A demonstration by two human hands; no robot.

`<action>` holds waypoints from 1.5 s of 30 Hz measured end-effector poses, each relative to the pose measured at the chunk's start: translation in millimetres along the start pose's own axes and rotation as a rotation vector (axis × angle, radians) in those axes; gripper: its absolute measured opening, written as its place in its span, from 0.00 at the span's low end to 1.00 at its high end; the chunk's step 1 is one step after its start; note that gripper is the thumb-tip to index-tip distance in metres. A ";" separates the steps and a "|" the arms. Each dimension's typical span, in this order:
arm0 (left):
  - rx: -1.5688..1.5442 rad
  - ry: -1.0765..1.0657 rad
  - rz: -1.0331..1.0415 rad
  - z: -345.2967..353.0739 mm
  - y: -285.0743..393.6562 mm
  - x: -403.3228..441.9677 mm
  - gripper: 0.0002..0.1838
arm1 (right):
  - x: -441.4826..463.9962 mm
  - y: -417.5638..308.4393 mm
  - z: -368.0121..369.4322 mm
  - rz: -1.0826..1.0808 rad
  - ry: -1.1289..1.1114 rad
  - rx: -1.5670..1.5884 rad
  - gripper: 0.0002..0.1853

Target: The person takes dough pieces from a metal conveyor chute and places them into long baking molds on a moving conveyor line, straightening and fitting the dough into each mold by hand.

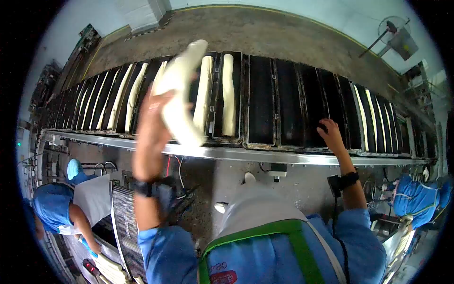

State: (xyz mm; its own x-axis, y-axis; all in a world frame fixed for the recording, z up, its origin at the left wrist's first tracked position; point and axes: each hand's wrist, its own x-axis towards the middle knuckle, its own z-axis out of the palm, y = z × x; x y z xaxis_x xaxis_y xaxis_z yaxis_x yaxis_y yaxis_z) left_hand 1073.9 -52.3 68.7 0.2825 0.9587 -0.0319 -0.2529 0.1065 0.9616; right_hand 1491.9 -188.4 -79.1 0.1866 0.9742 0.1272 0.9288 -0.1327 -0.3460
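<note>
My left hand (pixel 153 116) is closed around a long pale roll of dough (pixel 182 102), which is blurred by motion and tilted above the row of black baking pans (pixel 260 102). Just right of it, one dough roll (pixel 204 94) lies lengthwise in a pan, and another dough roll (pixel 228 94) lies in the slot beside that. Over the dark pans to the right, my right hand (pixel 332 135) has its thumb and fingers apart and holds nothing. Its fingertips are close to a pan divider; whether they touch it I cannot tell.
A metal rail (pixel 227 152) runs along the pans' near side. More dough rolls (pixel 120 97) lie in pans at left, and several thin ones (pixel 369 118) at right. A person in blue (pixel 56 208) works at lower left beside a mesh conveyor (pixel 125 227); another person (pixel 416 201) stands at right.
</note>
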 end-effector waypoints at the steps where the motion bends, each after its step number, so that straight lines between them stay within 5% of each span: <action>1: -0.008 -0.160 -0.049 17.1 -17.1 18.2 0.27 | -0.6 5.7 4.2 0.007 -0.022 -0.015 0.18; 2: 0.076 -0.192 -0.227 20.9 -55.8 36.2 0.27 | -0.4 13.7 8.4 0.044 -0.076 0.001 0.18; 3: 0.257 -0.023 -0.118 24.8 -122.2 56.9 0.27 | 0.3 17.1 7.7 0.043 -0.086 -0.002 0.18; 4: 0.502 -0.105 -0.282 50.5 -117.6 54.3 0.28 | 0.9 16.0 6.9 0.041 -0.076 0.033 0.17; 5: 0.204 -0.128 -0.417 60.4 -142.2 52.8 0.28 | 3.2 11.9 5.8 0.034 -0.065 0.071 0.16; 6: 0.318 -0.120 -0.510 64.4 -163.5 58.9 0.39 | 7.9 2.7 0.9 -0.008 -0.024 0.013 0.16; 11: 0.501 -0.095 -0.414 70.7 -170.0 59.9 0.29 | 67.5 -50.5 12.7 0.008 -0.329 0.578 0.22; 13: 0.493 -0.039 -0.203 66.0 -193.0 56.1 0.22 | 115.9 -94.8 34.8 -0.121 -0.297 0.445 0.24; 17: 0.667 -0.077 -0.172 63.3 -200.6 40.5 0.24 | 210.6 -178.9 83.0 -0.212 -0.146 0.065 0.25; 19: 0.494 -0.149 -0.137 60.4 -195.5 27.2 0.26 | 229.2 -197.0 105.6 -0.204 -0.099 0.049 0.24; 23: 0.919 -0.252 -0.304 70.1 -160.9 1.5 0.36 | 256.9 -191.6 135.2 -0.136 -0.090 0.043 0.24; 25: 0.878 -0.237 -0.246 70.8 -164.2 -4.5 0.39 | 256.9 -184.3 118.2 -0.132 -0.181 0.122 0.24; 27: 0.851 -0.164 -0.156 88.9 -147.2 -6.0 0.39 | 247.1 -167.4 92.7 -0.161 -0.042 0.448 0.25; 28: 0.848 -0.108 -0.012 92.8 -155.9 -6.2 0.36 | 241.4 -160.3 83.6 -0.149 0.038 0.453 0.25; 31: 1.125 -0.151 0.001 116.4 -172.3 2.6 0.30 | 231.6 -143.8 59.6 -0.028 0.063 0.439 0.27; 34: 1.431 -0.188 0.058 136.4 -210.7 20.2 0.20 | 256.3 -105.0 107.0 0.143 -0.272 0.344 0.35; 38: 1.553 -0.159 0.029 141.5 -226.9 29.5 0.13 | 222.7 -130.7 109.9 -0.088 -0.347 -0.079 0.32; 39: 1.517 -0.078 0.105 125.3 -224.3 31.2 0.12 | 217.1 -127.9 131.8 -0.490 -0.062 0.006 0.31; 40: 1.332 0.014 0.100 119.2 -213.7 18.0 0.10 | 205.4 -131.6 135.0 -0.438 -0.091 0.131 0.31; 41: 1.401 -0.182 0.136 113.9 -205.7 11.5 0.10 | 187.1 -139.7 119.6 -0.336 -0.202 0.301 0.34; 42: 1.440 -0.034 0.252 116.3 -230.5 8.0 0.13 | 182.0 -131.3 126.2 -0.035 -0.502 0.423 0.36; 43: 1.565 0.090 0.106 124.6 -226.9 1.3 0.16 | 167.4 -154.9 102.9 -0.049 -0.469 0.139 0.37; 45: 1.465 -0.382 0.067 128.4 -238.1 -0.1 0.14 | 138.1 -149.4 87.1 -0.092 -0.506 0.043 0.41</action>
State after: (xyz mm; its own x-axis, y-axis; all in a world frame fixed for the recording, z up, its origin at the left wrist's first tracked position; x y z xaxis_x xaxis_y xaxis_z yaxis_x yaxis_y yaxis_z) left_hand 1252.8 -111.6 -125.2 0.5822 0.8028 -0.1288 0.7767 -0.5024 0.3799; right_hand 1350.9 -18.1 -90.7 -0.0833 0.9493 -0.3031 0.9179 -0.0453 -0.3942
